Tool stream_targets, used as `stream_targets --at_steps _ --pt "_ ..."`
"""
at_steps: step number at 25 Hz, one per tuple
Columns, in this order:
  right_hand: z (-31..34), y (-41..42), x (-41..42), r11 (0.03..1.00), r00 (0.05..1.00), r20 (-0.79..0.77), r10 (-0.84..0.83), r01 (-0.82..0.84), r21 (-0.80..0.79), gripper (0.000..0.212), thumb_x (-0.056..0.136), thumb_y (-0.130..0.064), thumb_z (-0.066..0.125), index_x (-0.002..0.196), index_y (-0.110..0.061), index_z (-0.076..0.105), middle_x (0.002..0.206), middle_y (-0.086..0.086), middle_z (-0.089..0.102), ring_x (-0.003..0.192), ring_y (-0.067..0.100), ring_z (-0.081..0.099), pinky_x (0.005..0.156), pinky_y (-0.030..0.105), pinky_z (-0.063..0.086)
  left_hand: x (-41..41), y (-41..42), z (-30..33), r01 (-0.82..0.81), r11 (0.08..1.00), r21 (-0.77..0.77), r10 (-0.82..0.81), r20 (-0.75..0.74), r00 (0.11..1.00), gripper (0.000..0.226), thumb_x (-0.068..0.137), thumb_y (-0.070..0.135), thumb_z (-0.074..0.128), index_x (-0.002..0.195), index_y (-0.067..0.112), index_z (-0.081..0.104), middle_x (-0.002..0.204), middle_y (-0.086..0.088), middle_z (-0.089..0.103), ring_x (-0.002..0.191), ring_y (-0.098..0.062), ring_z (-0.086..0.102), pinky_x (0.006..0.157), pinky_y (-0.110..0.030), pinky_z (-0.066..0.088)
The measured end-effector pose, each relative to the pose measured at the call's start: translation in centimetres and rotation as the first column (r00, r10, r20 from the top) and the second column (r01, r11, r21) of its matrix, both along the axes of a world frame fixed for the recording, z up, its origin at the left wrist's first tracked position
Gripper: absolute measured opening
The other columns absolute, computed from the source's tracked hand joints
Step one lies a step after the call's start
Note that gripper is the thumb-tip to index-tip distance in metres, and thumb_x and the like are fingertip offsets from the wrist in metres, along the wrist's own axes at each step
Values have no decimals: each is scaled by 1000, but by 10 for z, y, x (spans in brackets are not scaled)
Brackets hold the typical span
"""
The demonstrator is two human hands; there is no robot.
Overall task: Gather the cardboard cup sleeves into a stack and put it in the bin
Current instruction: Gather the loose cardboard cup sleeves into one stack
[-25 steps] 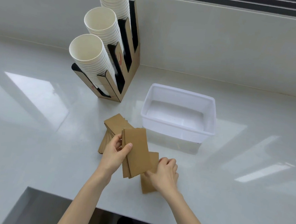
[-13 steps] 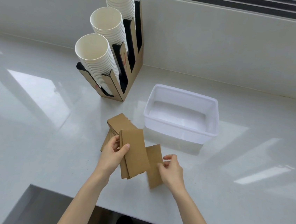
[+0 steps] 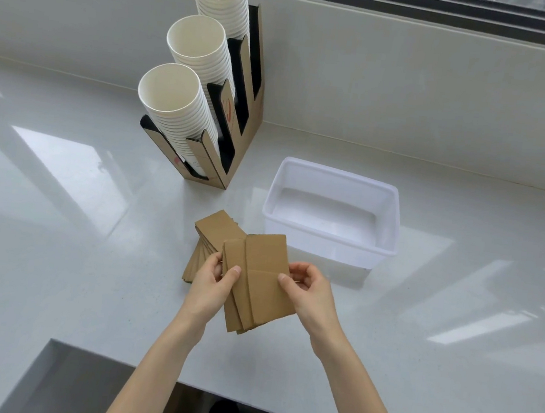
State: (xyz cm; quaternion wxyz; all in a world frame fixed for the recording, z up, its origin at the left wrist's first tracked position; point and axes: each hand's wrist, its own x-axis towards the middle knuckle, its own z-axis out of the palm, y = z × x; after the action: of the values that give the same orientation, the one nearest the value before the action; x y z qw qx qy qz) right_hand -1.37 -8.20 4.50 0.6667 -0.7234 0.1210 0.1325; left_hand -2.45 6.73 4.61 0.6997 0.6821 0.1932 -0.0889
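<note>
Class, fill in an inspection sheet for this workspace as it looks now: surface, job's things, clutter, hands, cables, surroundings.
Surface: pale glossy counter, window reflections.
Job's things: held sleeves, not squared up; fanned sleeves lying on the counter; bin holds nothing.
Clutter: cup rack with three cup stacks.
Hands: left hand and right hand both grip the held sleeves.
Cables: nothing seen.
Surroundings: wall, window frame above.

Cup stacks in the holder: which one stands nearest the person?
The front cup stack, lowest in the picture at the holder's near end; the other two sit behind it, toward the wall.
</note>
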Motion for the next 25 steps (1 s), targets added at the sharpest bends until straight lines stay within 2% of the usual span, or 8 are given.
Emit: stream_targets --at_steps 3,6,9,14,18,22,25 --pt "-2 5 -2 996 998 -25 65 -67 -58 13 84 -16 61 96 -16 55 86 -1 59 82 13 55 65 18 42 -2 -2 1 -10 1000 -22 10 -7 1000 27 92 14 42 118 22 48 99 10 62 94 -9 59 76 -23 47" --pt "-1 5 -1 991 993 -56 107 -111 -74 18 84 -18 60 101 -18 52 92 -2 59 84 13 56 64 19 45 -2 -3 1 -12 999 -37 11 -25 1000 24 93 17 40 113 23 52 105 6 62 97 -9 58 76 -22 46" --pt "2 3 -1 985 986 -73 147 -153 -76 24 86 -19 58 109 -20 52 103 3 63 89 16 58 67 19 47 -2 -6 4 2 998 -56 -3 -13 1000 21 94 19 38 102 28 55 103 6 63 93 -5 59 76 -22 47" --pt "8 8 4 969 977 -63 206 -212 -126 35 87 -22 56 122 -18 51 101 0 60 88 15 57 66 20 47 1 -16 6 -4 997 -81 4 -5 1000 23 94 25 38 117 28 44 102 12 60 91 -4 59 74 -24 48" --pt "10 12 11 958 968 -55 246 -251 -136 40 87 -22 56 125 -18 48 105 1 59 88 15 57 67 20 48 7 -19 7 -30 999 -30 30 1 1000 38 93 23 39 131 26 33 99 16 56 92 -10 58 75 -27 50" --pt "14 14 23 957 960 -85 266 -274 -99 40 88 -19 54 127 -16 45 103 0 56 87 13 57 61 16 46 13 -14 8 12 997 75 -13 12 1000 36 93 18 40 129 24 39 107 9 58 90 0 55 67 -14 47" --pt "20 20 42 949 954 -82 287 -295 -108 36 88 -16 54 124 -17 45 87 -7 54 74 3 55 53 12 43 24 -1 10 -16 984 179 2 76 997 28 90 15 46 115 28 49 108 2 61 95 -12 58 79 -26 51"
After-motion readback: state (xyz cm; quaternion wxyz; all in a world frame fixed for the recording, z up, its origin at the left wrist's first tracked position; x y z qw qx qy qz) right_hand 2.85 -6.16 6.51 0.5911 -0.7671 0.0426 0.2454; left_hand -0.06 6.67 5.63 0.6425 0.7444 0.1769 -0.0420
